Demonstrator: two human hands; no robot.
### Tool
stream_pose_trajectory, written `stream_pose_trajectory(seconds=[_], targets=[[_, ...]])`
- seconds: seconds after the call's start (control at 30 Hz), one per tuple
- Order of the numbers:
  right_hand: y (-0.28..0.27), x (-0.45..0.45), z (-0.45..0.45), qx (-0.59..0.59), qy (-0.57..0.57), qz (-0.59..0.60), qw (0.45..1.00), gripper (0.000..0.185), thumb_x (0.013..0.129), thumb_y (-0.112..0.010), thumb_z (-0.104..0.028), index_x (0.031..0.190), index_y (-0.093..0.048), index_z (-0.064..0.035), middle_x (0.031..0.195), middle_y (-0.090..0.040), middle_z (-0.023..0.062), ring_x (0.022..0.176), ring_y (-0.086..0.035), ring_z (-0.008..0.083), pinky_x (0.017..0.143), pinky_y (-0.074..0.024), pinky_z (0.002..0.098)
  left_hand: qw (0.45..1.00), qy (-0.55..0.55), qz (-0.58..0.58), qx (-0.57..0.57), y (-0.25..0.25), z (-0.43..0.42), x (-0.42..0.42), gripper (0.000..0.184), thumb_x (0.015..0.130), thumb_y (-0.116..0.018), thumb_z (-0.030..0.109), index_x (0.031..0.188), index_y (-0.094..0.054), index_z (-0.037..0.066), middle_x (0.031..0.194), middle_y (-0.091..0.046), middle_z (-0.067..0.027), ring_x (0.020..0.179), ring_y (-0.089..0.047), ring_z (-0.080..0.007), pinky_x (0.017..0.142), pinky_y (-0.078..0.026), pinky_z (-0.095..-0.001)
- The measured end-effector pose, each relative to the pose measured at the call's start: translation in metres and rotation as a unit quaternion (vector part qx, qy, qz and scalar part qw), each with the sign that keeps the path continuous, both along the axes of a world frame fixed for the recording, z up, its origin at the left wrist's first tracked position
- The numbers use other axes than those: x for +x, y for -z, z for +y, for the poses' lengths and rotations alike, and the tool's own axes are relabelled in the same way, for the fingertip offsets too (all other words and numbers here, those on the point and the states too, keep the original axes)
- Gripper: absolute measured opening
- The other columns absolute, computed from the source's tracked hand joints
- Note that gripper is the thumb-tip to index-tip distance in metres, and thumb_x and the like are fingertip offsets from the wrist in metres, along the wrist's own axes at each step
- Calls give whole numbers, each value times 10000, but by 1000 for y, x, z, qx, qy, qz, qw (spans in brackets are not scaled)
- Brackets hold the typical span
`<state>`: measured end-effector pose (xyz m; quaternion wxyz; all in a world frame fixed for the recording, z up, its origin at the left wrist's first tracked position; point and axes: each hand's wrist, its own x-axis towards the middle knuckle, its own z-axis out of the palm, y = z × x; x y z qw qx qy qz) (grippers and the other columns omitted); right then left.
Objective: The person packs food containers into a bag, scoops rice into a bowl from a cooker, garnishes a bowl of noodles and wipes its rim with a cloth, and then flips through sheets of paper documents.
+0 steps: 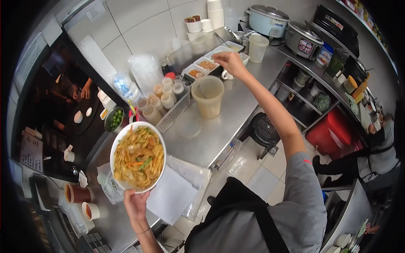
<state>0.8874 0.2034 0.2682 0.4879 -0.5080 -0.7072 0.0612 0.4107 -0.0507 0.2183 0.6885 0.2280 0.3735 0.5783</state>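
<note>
My left hand (136, 205) holds up a white bowl (114, 147) from its lower edge, thumb near the rim. Noodles (139, 158) with orange and green strips fill the bowl. My right hand (230, 63) reaches over the row of white topping containers, its fingers pinched together. Whatever lies between its fingertips is too small to make out. Close to that hand sit a container of chopped topping (206, 65) and another with orange-brown bits (195, 73). A tall translucent tub (207, 99) stands on the steel counter (230, 109) below them.
A basket (175, 110) of squeeze bottles (167, 95) and a bowl of green limes (116, 119) stand left of the tub. Rice cookers (303, 40) line the back shelf. A black stool (263, 130) is under the counter edge. Another person (379, 147) is at the far right.
</note>
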Motion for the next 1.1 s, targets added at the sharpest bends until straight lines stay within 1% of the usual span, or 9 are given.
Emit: stream_pose_trajectory(seconds=[0.03, 0.13, 0.2, 0.27, 0.4, 0.6, 0.8, 1.03, 1.1], targets=[[12, 17, 25, -4, 18, -30, 999, 187, 789, -625, -48, 966, -657, 2, 847, -682, 119, 719, -652, 165, 657, -504, 279, 1000, -1, 2, 7, -7, 20, 15, 593, 786, -460, 86, 1313, -254, -88, 1265, -435, -273, 1073, -517, -431, 799, -562, -425], [53, 51, 96, -2, 18, -129, 992, 156, 766, -634, -64, 911, -671, -19, 842, -668, 157, 721, -660, 227, 668, -509, 319, 999, 36, -18, 23, -19, 83, 71, 579, 797, -447, 93, 1293, -244, -127, 1187, -469, -326, 986, -541, -486, 719, -591, -346], [80, 65, 146, -86, -16, -129, 988, 231, 714, -611, -45, 936, -676, -58, 869, -646, 190, 790, -635, 342, 716, -514, 380, 997, 57, -46, 22, -20, 122, 109, 575, 800, -443, 95, 1286, -244, -139, 1166, -478, -339, 992, -520, -517, 721, -590, -354], [123, 72, 207, -100, 27, -225, 969, 226, 693, -623, -43, 913, -677, -53, 861, -643, 199, 800, -633, 345, 725, -511, 402, 997, 46, -48, 38, -15, 167, 141, 572, 801, -442, 99, 1283, -249, -140, 1168, -478, -337, 991, -517, -524, 729, -587, -358], [162, 74, 264, -198, -49, -349, 915, 267, 725, -596, -64, 979, -657, -119, 910, -636, 204, 838, -625, 349, 764, -506, 419, 997, 42, -55, 30, -17, 228, 208, 572, 796, -445, 102, 1280, -257, -138, 1159, -484, -340, 996, -517, -520, 725, -589, -357], [164, 75, 280, -155, -125, -326, 924, 265, 741, -576, -41, 981, -645, -129, 1014, -586, 193, 907, -607, 349, 751, -510, 412, 998, 48, -27, -3, -1, 287, 255, 522, 797, -431, 102, 1216, -303, -183, 1056, -542, -351, 949, -564, -478, 728, -585, -342], [177, 81, 289, -88, -145, -314, 934, 246, 709, -566, -8, 930, -651, -77, 943, -599, 197, 825, -615, 354, 719, -506, 433, 999, 42, -8, -19, 12, 319, 279, 516, 801, -431, 89, 1214, -295, -187, 1051, -540, -355, 949, -563, -478, 730, -584, -338], [162, 93, 312, -185, -222, -223, 931, 67, 674, -615, -13, 723, -651, 13, 738, -647, 171, 728, -645, 307, 664, -531, 354, 999, 38, 10, -1, 23, 334, 284, 547, 799, -422, 76, 1246, -251, -186, 1070, -529, -359, 956, -565, -467, 753, -577, -346], [149, 95, 318, -327, -260, -126, 900, 58, 676, -667, -49, 705, -660, 1, 650, -649, 104, 682, -656, 202, 628, -538, 282, 999, 38, 13, 4, 22, 334, 287, 543, 800, -420, 79, 1244, -256, -188, 1072, -528, -359, 956, -566, -465, 755, -576, -343]])
